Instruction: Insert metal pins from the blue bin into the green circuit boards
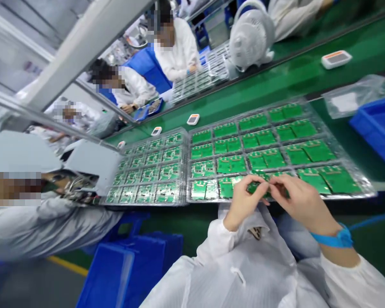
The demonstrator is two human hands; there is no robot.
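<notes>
Head view shows the left hand [247, 194] and right hand [297, 196] both pinching a green circuit board [253, 187] over the plastic tray [367, 189]'s near row, probably light, stiff and fragile, best held by its edges.

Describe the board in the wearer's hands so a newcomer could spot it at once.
Start at the long green bench and find the clear tray on its right, filled with green boards. At the tray's near edge, the left hand and right hand meet. Between them is the held board, partly hidden; its neighbours lie in compartments.
</notes>
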